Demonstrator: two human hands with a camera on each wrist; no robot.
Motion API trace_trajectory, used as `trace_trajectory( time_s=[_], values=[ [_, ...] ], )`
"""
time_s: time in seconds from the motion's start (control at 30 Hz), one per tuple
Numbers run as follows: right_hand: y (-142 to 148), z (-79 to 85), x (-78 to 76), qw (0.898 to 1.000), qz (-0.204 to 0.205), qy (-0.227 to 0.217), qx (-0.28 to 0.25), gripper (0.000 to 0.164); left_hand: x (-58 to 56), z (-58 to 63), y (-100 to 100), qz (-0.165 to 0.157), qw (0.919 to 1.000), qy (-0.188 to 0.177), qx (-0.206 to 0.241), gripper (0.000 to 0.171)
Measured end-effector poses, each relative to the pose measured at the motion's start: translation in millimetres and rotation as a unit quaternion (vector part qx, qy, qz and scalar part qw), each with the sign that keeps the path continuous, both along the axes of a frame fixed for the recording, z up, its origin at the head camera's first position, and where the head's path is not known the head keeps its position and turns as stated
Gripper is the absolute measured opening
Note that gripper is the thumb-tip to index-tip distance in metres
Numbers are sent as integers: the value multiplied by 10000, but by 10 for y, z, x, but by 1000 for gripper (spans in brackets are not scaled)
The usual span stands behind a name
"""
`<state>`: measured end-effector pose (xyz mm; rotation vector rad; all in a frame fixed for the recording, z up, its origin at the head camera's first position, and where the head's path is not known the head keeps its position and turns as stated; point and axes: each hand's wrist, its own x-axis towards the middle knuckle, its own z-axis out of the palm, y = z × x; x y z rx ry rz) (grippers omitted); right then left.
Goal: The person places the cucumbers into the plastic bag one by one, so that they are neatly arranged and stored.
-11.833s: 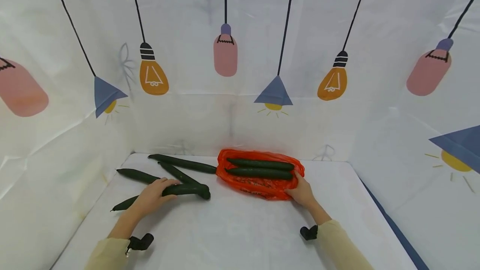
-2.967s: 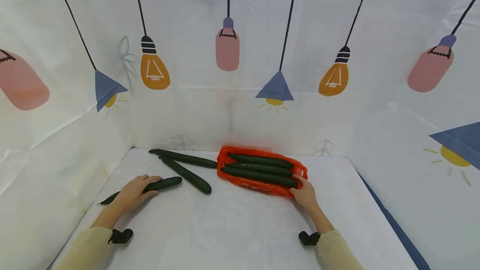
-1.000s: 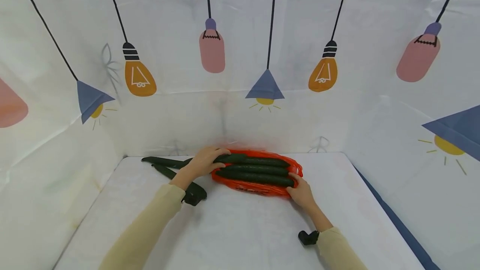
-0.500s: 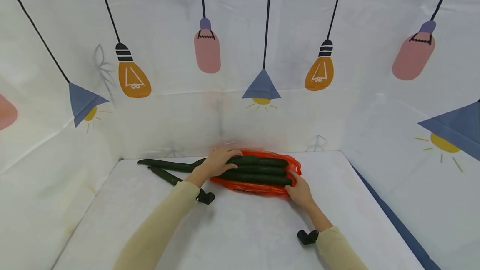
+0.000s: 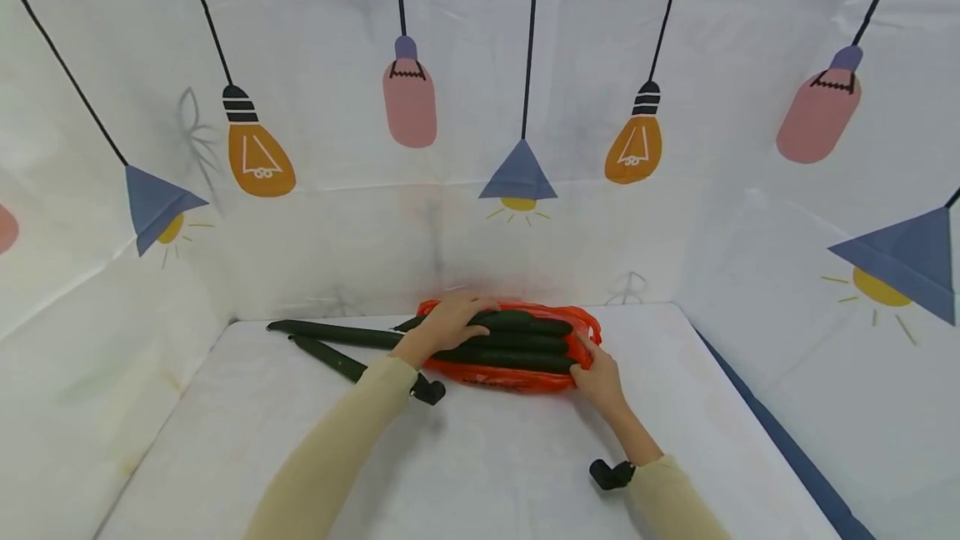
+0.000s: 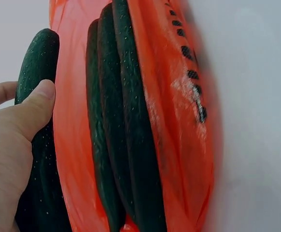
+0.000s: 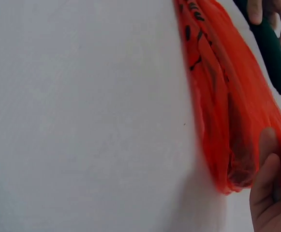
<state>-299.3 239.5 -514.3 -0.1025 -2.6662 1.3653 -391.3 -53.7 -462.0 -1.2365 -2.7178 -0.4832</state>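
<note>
The fingers of the left hand (image 5: 450, 325) pinch one cucumber (image 6: 43, 166) near its middle, thumb on the near side and fingertips beyond, a grip that probably keeps the long body balanced. The fingers of the right hand (image 5: 602, 382) pinch the film at the right end of the orange-red bag (image 5: 517, 382), seemingly to hold its mouth wide and stop it sliding. The gripped cucumber is over the bag's far side, lined up with the three cucumbers (image 6: 115, 116) lying side by side inside, likely because the bag's long shape suits that direction; whether it touches the film I cannot tell. The bag lies by the middle of the far edge of the bench (image 5: 517, 469), within reach of both hands. Towards the bench's far left corner lie two loose cucumbers (image 5: 326, 332), one along the far edge, the other slanting nearer, its end hidden behind the left sleeve (image 5: 341, 448), conveniently on the left hand's side
</note>
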Motion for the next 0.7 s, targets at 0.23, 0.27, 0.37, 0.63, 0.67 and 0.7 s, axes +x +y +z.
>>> trace_trajectory(
  time_s=[0.23,0.27,0.37,0.63,0.67,0.7],
  values=[
    [6,14,41,9999,-74,45,-88,65,9,-45,159,-186,9998,-91,58,64],
    [9,16,40,9999,-72,26,-80,65,8,-46,181,-205,9997,-97,45,64],
    [26,24,46,9999,-97,-81,-107,65,-7,-45,259,-237,9996,-110,-44,60],
    [73,30,47,9998,-30,-156,-109,66,-79,-36,487,-275,9993,-120,-237,48],
    [74,24,44,9998,-19,-165,-109,66,-83,-40,506,-258,9993,-118,-261,46],
    [75,18,42,9998,-5,-167,-120,67,-83,-39,522,-240,9992,-126,-291,45]
  ],
)
